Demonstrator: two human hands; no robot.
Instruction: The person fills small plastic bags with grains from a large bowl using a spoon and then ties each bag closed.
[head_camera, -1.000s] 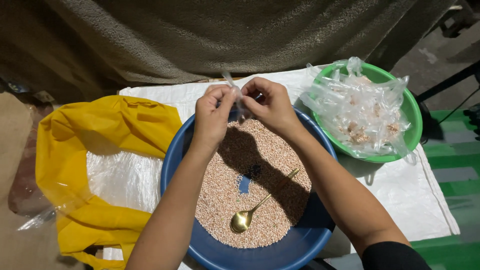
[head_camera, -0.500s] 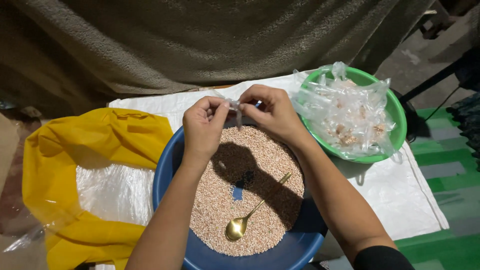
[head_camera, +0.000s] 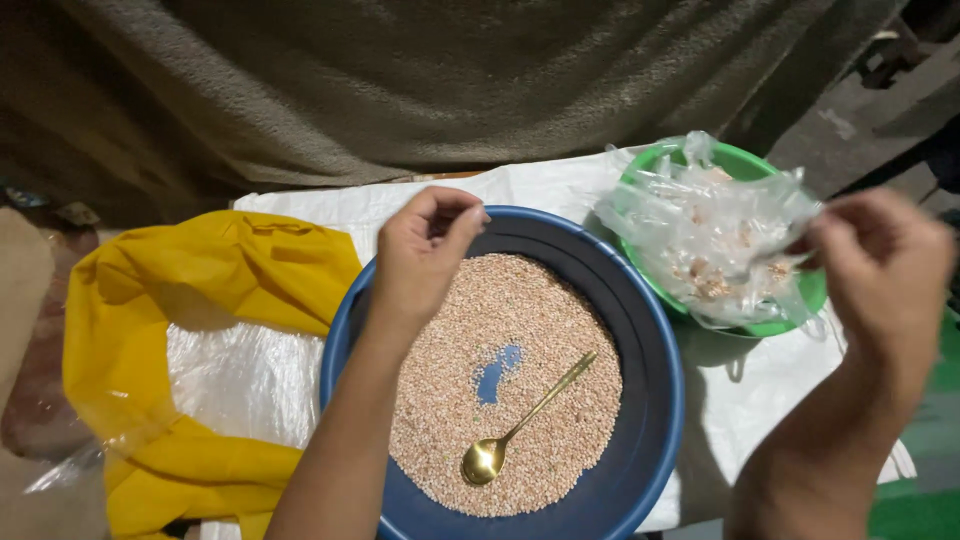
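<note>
A blue basin (head_camera: 655, 400) holds pale brown grain (head_camera: 520, 320), and a gold spoon (head_camera: 520, 425) lies on the grain with its bowl toward me. My left hand (head_camera: 425, 250) hovers over the basin's far rim, fingers loosely curled and apart, holding nothing. My right hand (head_camera: 885, 265) is out to the right, beside a green bowl (head_camera: 755, 165). It pinches the edge of a clear plastic packet (head_camera: 775, 262) lying among the filled clear packets (head_camera: 700, 230) heaped in that bowl. The right hand is motion-blurred.
A yellow sack with a clear inner liner (head_camera: 200, 280) lies open to the left of the basin. Everything rests on a white woven sheet (head_camera: 760, 400). A grey-brown cloth (head_camera: 400, 80) hangs across the back. Green floor shows at the lower right.
Both hands were together over the basin's far rim working a small clear packet. My right hand has since carried it right to the green bowl; my left hand stayed over the basin.
</note>
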